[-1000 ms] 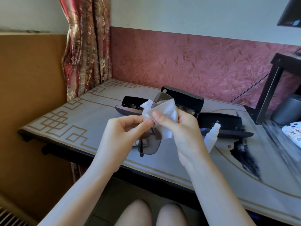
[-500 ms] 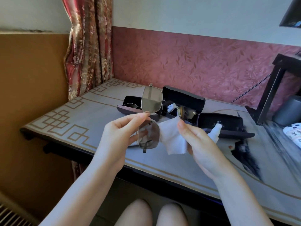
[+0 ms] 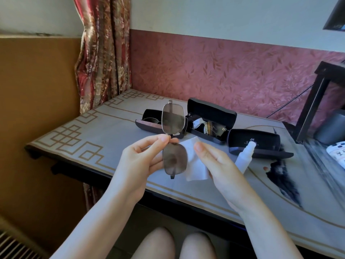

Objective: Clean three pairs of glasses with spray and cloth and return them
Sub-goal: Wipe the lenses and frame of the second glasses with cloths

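Observation:
My left hand (image 3: 143, 159) pinches the bridge of a pair of tinted, metal-framed glasses (image 3: 173, 143), held on end above the table with one lens up and one down. My right hand (image 3: 216, 163) holds a white cloth (image 3: 194, 163) just right of the lower lens, not touching it. A white spray bottle (image 3: 244, 157) lies on the table behind my right hand. Three open black cases stand at the back: the left one (image 3: 149, 122) and the middle one (image 3: 211, 122) each hold glasses, and the right one (image 3: 255, 144) shows nothing inside.
The table (image 3: 93, 133) has a grey cover with a gold key pattern and a near edge just above my knees. A curtain (image 3: 102, 53) hangs at the back left. A dark stand (image 3: 315, 101) and a grey pot (image 3: 334, 128) occupy the right side.
My right hand has drawn the cloth off the upper lens and down to the right. The glasses stand upright, uncovered, in my left hand.

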The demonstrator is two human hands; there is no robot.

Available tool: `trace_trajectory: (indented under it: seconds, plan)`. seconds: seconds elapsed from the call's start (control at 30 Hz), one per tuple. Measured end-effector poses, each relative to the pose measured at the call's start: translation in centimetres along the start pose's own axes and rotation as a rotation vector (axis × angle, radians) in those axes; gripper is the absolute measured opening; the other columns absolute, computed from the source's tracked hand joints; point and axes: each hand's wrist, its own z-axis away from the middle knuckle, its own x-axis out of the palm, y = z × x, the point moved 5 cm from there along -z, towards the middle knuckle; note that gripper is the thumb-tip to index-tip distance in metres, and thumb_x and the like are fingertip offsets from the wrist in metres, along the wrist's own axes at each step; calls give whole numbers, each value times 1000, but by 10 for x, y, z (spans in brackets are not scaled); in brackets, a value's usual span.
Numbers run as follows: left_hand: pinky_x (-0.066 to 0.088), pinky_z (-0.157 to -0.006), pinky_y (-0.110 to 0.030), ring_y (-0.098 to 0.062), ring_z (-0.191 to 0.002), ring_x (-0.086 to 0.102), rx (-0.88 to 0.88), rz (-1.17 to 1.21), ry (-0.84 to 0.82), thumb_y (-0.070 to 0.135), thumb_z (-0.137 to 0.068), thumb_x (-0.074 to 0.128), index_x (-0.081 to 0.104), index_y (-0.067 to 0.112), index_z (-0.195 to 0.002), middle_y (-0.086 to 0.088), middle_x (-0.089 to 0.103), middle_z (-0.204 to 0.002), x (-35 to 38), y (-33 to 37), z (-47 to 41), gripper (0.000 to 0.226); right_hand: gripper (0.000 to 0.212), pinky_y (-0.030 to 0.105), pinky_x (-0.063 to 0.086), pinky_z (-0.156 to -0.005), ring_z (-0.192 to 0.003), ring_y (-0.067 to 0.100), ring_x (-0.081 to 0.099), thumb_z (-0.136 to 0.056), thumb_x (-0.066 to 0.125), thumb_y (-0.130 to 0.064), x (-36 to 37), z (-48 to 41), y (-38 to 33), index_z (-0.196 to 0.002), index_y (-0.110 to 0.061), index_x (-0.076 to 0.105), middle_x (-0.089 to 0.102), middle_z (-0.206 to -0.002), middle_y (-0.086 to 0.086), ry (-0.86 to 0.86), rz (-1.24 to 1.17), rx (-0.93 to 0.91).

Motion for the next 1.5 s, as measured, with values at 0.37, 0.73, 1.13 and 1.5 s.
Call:
trace_trajectory:
  seconds: [0.37,0.73,1.13,1.5]
  plan:
    - [56,-63,-21,-18,-80,72,55,47,11,26,-76,64,75,7,-92,-11,75,-91,-4,-1,0,27,10,9,44,-70,-69,1,59,-78,76,-17,-23,1,8,-74,-16,67,67,-69,-15,391,61,-120]
    - [57,-68,-21,-19,-87,72,43,22,17,29,-74,66,76,10,-97,-10,75,-96,-2,-4,1,31,15,10,44,-68,-71,7,60,-96,56,-14,-23,-9,11,-89,-6,66,68,-75,-2,310,1,-96]
    - [59,-71,-25,-21,-87,72,60,34,44,28,-76,65,76,10,-94,-12,75,-93,-3,-6,1,28,23,32,50,-92,-82,14,65,-94,52,-22,-18,-2,23,-96,-4,67,71,-87,4,176,-95,-7]
    - [59,-72,-25,-20,-87,72,85,22,70,29,-73,68,76,10,-94,-11,75,-93,-2,-6,1,30,55,40,52,-95,-90,22,70,-69,62,-59,-12,0,19,-91,-10,72,75,-90,6,278,-66,77]
